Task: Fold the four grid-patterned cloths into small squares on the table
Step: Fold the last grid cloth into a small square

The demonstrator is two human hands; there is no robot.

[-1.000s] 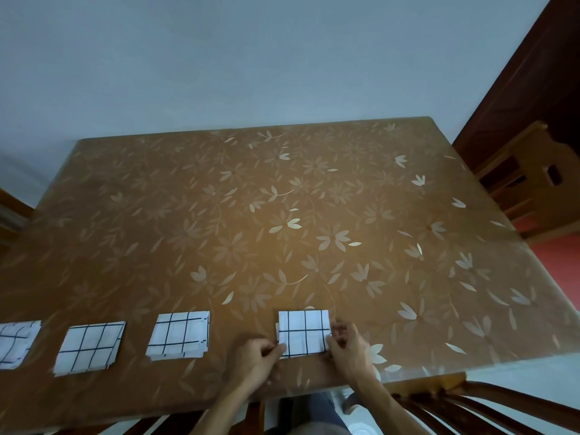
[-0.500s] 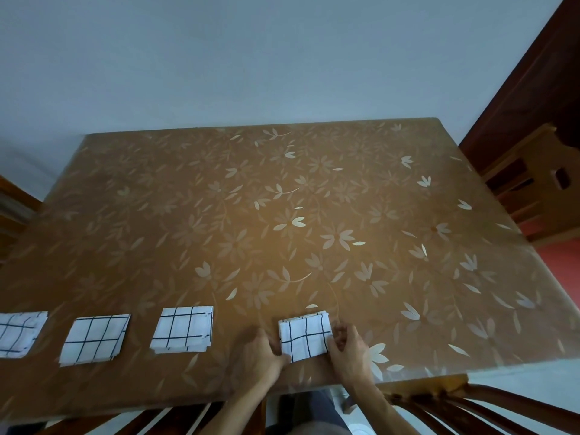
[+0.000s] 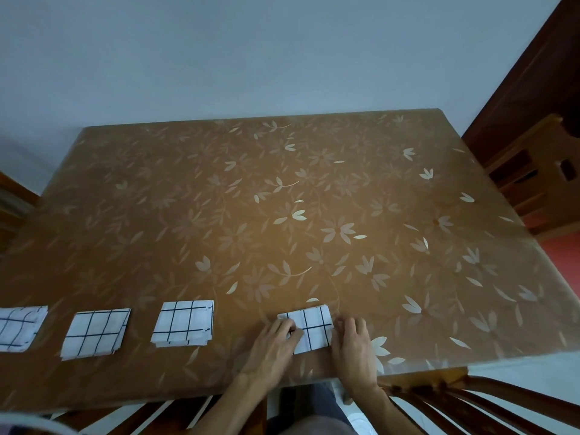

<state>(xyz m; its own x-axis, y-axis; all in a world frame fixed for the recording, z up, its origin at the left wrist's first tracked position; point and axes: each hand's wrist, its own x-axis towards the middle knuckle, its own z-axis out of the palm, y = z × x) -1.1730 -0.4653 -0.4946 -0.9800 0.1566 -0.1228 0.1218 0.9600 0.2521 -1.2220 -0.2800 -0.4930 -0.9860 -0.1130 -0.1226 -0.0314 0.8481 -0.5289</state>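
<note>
Head view shows both hands at the near edge of the bench (image 3: pixel 314 183), working the fourth cloth (image 3: pixel 312 329). Left hand (image 3: pixel 273 346) has its grip pinching that folded cloth's left edge, fingers curled onto the fabric. Right hand (image 3: pixel 353 343) presses against the cloth's right edge; whether its grip is pinching or only resting there cannot be told. Left of the grip lie three folded squares in a row: third cloth (image 3: pixel 185 323), second cloth (image 3: pixel 95 334), first cloth (image 3: pixel 20 328).
</note>
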